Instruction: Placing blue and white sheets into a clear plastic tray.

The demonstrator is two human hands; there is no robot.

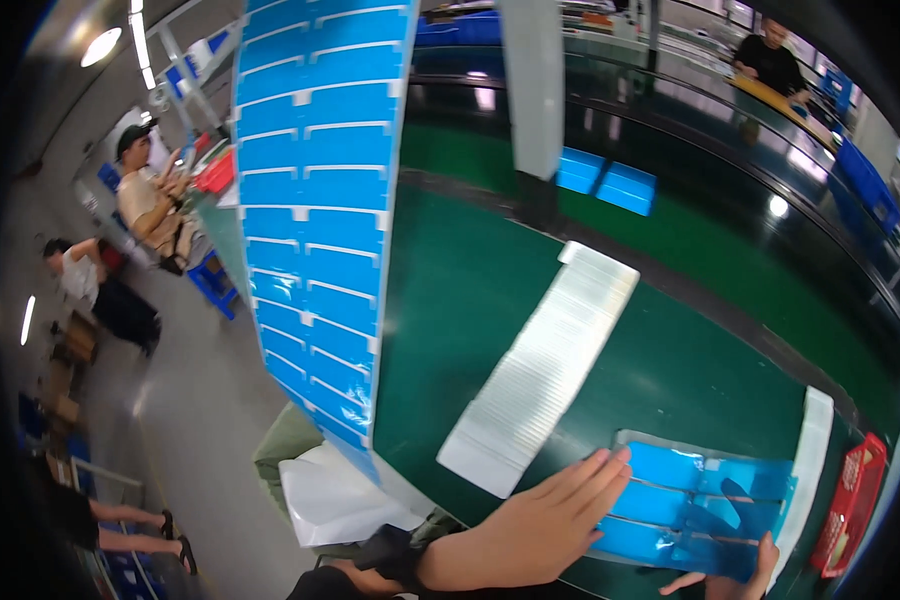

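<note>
A small sheet of blue film pieces on a clear backing [660, 495] is at the lower right of the green table. My left hand [530, 530] lies flat, fingers stretched out, with its fingertips at the sheet's left edge. At the lower right edge of that sheet is my right hand [745, 578], thumb and fingers gripping it; the frame's lower edge cuts off part of this hand. Dark shadows or reflections cross the sheet's right half. Left of centre hangs a long strip of blue film labels [315, 190], tilted upright. A ribbed whitish strip [545, 370] lies on the table above my left hand.
Another pale strip [805, 470] lies beside a red basket [852, 505] at the right. A grey post [532, 90] rises at the table's far edge, near two blue film pieces [610, 182]. White plastic [335, 500] hangs below the long strip. Other people sit and stand farther off.
</note>
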